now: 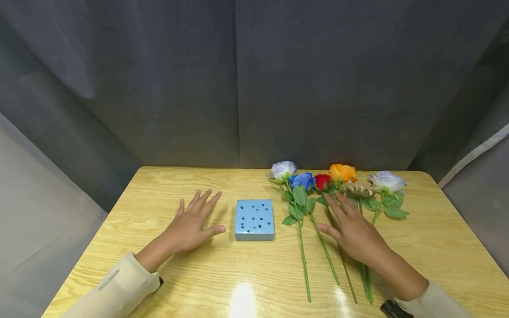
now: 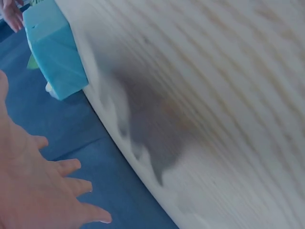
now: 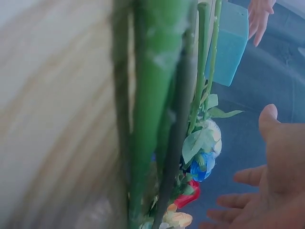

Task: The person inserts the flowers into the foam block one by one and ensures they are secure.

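Blue block [image 1: 254, 216] untouched, both hands [image 1: 191, 226] [image 1: 355, 236] spread and empty (preparatory, I judge); next calls for pinching a stem [image 1: 304, 260].

A curtained-off booth; dark grey drapes [image 1: 167, 97] hang behind a wood-grain table [image 1: 199, 282] and down both sides.

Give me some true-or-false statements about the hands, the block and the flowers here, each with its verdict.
1. The blue block lies between the left hand and the right hand. True.
2. The left hand grips the blue block. False: its fingers are spread and hold nothing.
3. The red flower lies between the blue flower and the orange flower. True.
4. The red flower stands in the blue block. False: it lies on the table.
5. The blue block's top has several holes. True.
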### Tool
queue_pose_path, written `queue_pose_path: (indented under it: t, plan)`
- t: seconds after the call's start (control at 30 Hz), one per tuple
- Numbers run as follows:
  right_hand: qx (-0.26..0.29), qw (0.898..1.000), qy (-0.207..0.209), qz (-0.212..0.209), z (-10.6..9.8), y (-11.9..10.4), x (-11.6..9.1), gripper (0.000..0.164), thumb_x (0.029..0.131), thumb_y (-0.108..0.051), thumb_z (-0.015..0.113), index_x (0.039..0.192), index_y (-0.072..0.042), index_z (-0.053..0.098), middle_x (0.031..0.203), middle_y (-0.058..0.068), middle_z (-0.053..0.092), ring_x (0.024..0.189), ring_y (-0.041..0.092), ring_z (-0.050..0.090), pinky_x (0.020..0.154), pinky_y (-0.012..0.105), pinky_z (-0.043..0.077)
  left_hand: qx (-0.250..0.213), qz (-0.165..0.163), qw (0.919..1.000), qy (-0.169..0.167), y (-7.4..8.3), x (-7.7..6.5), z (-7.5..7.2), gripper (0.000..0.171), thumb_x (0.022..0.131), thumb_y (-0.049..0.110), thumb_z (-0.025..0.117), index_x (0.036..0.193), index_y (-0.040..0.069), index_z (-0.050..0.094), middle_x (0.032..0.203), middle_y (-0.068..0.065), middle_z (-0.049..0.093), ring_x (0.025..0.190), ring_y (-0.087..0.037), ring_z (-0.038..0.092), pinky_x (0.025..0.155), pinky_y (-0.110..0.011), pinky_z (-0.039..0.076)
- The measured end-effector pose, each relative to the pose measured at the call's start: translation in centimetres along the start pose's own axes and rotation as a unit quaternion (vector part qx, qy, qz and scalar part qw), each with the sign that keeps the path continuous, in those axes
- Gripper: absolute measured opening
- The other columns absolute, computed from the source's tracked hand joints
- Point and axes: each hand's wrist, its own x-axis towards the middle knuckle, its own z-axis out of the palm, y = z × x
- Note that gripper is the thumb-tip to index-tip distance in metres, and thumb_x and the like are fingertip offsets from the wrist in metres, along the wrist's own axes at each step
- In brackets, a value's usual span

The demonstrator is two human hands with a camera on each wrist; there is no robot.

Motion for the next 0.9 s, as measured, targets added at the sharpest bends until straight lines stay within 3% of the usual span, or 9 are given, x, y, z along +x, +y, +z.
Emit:
queue_pose_path:
  t: [0.17,0.5,0.67,0.9]
  plan:
    - [0.016,1.0,0.004,-0.007,0.2,-0.6,0.1,0.085,0.102,-0.056,0.057,0.165,-0.012,0.023,0.168,0.028,0.018,0.144,0.06,0.029,0.09,0.077,0.044,-0.014,0.019,0.9997,-0.011,0.5,0.6,0.3,0.094,0.097,0.069,0.055,0.166,0.037,0.002,0.174,-0.004,0.004,0.159,-0.032,-0.001,0.118,-0.074,0.001]
    - [0.09,0.996,-0.021,-0.011,0.7,-1.9,-0.2,0.085,0.104,-0.059,0.05,0.166,-0.011,0.018,0.168,0.024,0.023,0.148,0.052,0.029,0.108,0.074,0.034,-0.051,0.041,0.9973,-0.034,1.1,1.4,1.6,0.103,0.094,0.072,0.056,0.166,0.03,-0.005,0.174,0.004,-0.004,0.16,-0.028,-0.002,0.121,-0.069,0.002]
    - [0.124,0.992,-0.035,-0.003,1.0,-2.8,-0.3,0.086,0.102,-0.063,0.049,0.166,-0.013,0.019,0.167,0.023,0.026,0.148,0.051,0.031,0.108,0.074,0.035,-0.07,0.046,0.9954,-0.047,1.5,1.7,1.8,0.108,0.092,0.073,0.057,0.167,0.026,-0.005,0.173,0.005,-0.005,0.16,-0.03,0.0,0.121,-0.069,0.003]
    - [0.13,0.99,-0.057,0.008,1.4,-4.2,-1.0,0.089,0.1,-0.064,0.053,0.165,-0.012,0.023,0.163,0.028,0.03,0.143,0.056,0.035,0.103,0.075,0.039,-0.086,0.05,0.9934,-0.056,1.9,2.3,2.0,0.113,0.09,0.071,0.063,0.167,0.023,-0.005,0.173,0.003,-0.004,0.159,-0.033,0.003,0.122,-0.067,0.004]
